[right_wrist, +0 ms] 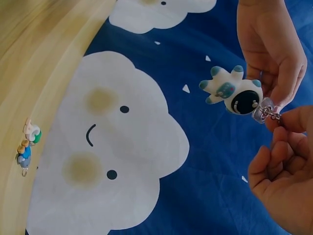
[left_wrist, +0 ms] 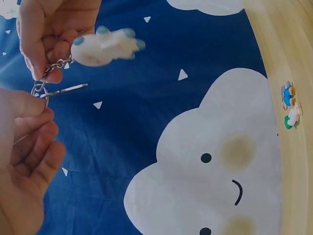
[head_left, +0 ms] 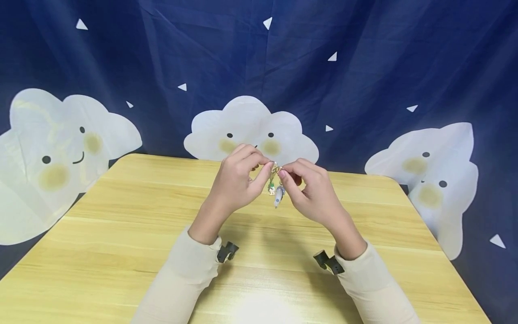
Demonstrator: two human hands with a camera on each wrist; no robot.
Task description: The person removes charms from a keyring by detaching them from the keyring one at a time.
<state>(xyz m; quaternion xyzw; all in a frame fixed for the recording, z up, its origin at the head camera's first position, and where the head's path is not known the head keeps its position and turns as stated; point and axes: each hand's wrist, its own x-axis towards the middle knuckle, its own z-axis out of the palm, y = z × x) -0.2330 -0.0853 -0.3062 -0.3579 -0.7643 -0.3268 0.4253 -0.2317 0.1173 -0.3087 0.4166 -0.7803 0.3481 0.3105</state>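
Observation:
In the head view my left hand and right hand meet above the table, fingertips close together on an astronaut keychain. My left thumb and finger pinch its metal ring, beside which a thin flat metal piece sticks out. With thumb and finger, my right hand pinches the chain close to that ring. From the chain hangs the white astronaut figure, with a black visor and blue-green hands and feet. Fingertips partly hide the ring and chain.
Toward the back of the wooden table lie two small figure charms: a blue one and a white-and-green one. Behind the table hangs a dark blue curtain with smiling clouds. Black wrist cameras sit at both cuffs.

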